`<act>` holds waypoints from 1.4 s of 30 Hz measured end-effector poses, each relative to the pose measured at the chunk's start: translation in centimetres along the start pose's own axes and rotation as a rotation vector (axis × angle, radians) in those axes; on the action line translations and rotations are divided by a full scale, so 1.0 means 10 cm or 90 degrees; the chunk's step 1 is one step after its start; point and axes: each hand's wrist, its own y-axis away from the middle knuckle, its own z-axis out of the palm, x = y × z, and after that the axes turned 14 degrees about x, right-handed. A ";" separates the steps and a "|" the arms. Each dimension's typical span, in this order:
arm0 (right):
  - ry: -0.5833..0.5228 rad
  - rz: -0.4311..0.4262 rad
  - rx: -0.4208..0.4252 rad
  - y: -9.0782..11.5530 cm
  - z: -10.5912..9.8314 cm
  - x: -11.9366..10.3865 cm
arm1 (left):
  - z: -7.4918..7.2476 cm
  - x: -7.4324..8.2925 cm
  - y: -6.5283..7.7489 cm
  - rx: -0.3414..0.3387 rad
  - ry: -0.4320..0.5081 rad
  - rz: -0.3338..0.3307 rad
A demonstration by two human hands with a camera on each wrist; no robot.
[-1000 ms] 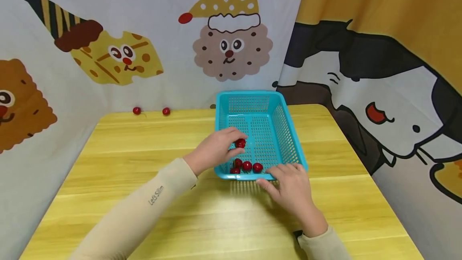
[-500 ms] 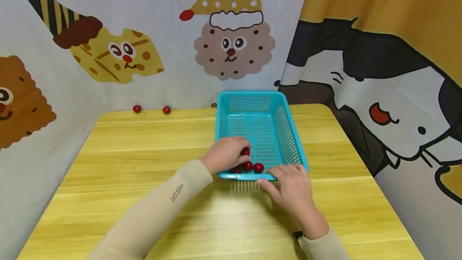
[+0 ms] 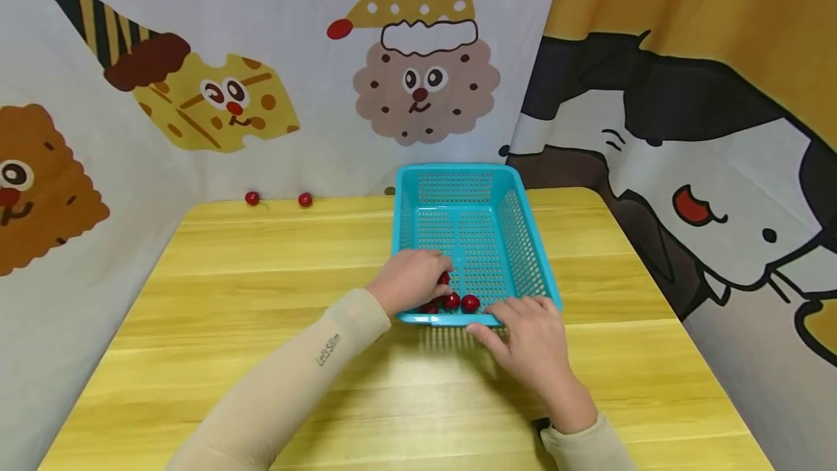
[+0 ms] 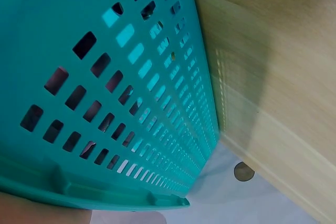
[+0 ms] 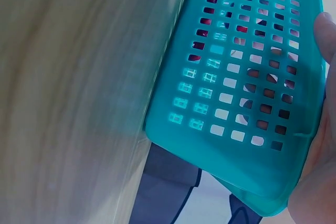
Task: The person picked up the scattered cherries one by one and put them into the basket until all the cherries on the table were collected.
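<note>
My left hand (image 3: 412, 278) reaches over the near left side of a turquoise plastic basket (image 3: 539, 260) in the head view. It pinches a red cherry (image 3: 444, 278) between thumb and fingers, low inside the basket and partly hidden. Just in front of it, more cherries (image 3: 470, 303) lie along the near wall; the hand covers some of them. My right hand (image 3: 532, 344) grips the rim at the near right corner, thumb outside and fingers over the edge. The wrist views show mainly the slotted basket walls (image 4: 118, 35), with red cherries glimpsed through the holes in the right one.
Two cherries with stems, one left (image 3: 252, 198) and one right (image 3: 305, 200), lie at the back left edge of the yellow wood-grain table (image 3: 261, 267). A cartoon-printed cloth (image 3: 314, 107) hangs close behind the table, and a patterned curtain (image 3: 654, 202) stands along the right side.
The left hand has moved right and down toward the basket's near end, carrying the cherry lower among the others. The right hand has stayed on the rim.
</note>
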 end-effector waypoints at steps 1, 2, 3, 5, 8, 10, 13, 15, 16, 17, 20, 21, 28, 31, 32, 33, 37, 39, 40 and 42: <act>-0.001 0.003 -0.002 0.00 0.00 0.00 | 0.00 0.00 0.00 -0.001 -0.001 0.001; -0.002 0.005 -0.004 0.01 0.00 0.00 | 0.00 0.00 0.00 -0.001 -0.001 0.001; -0.002 0.007 -0.005 0.01 0.00 0.01 | 0.00 0.00 0.00 -0.002 -0.002 0.001; -0.002 0.009 -0.010 0.01 0.00 0.01 | 0.01 0.00 -0.01 -0.004 -0.003 0.002; 0.000 0.011 -0.015 0.01 -0.01 0.01 | 0.01 0.00 -0.01 -0.005 -0.002 0.001; 0.000 0.011 -0.016 0.01 -0.01 0.01 | 0.02 -0.01 -0.01 -0.005 -0.001 0.001; 0.000 0.010 -0.013 0.01 -0.01 0.00 | 0.01 -0.01 -0.02 -0.008 0.003 0.000; 0.000 0.009 -0.010 0.00 -0.01 0.00 | 0.00 -0.01 -0.02 -0.010 0.005 0.000; 0.001 0.009 -0.010 0.00 -0.01 0.00 | 0.00 0.00 -0.02 -0.011 0.006 -0.001; 0.001 0.010 -0.013 0.00 -0.02 0.00 | 0.00 0.00 -0.02 -0.012 0.007 -0.001; 0.001 0.012 -0.016 0.00 -0.02 0.00 | 0.00 -0.01 -0.02 -0.014 0.005 -0.002; 0.001 0.012 -0.015 0.00 -0.02 0.00 | 0.00 -0.01 -0.02 -0.014 0.004 -0.002; 0.000 0.011 -0.013 -0.01 -0.01 -0.01 | 0.01 -0.01 -0.01 -0.018 0.002 -0.003; 0.000 0.011 -0.017 0.00 -0.01 -0.01 | 0.01 -0.01 -0.01 -0.021 0.003 -0.003; 0.000 0.011 -0.017 0.00 -0.01 -0.01 | 0.00 -0.01 -0.01 -0.021 0.004 -0.003; 0.001 0.012 -0.018 0.00 -0.01 -0.01 | 0.00 -0.01 -0.01 -0.021 0.004 -0.004; 0.002 0.011 -0.014 0.00 0.00 -0.01 | -0.01 0.00 -0.01 -0.022 0.003 -0.004; 0.003 0.010 -0.012 0.00 0.00 -0.01 | -0.01 -0.01 -0.01 -0.023 0.004 -0.005; 0.003 0.009 -0.011 0.00 0.00 -0.01 | -0.01 -0.01 -0.01 -0.023 0.005 -0.005; 0.003 0.008 -0.009 0.00 0.00 -0.01 | -0.01 -0.01 -0.01 -0.023 0.009 -0.005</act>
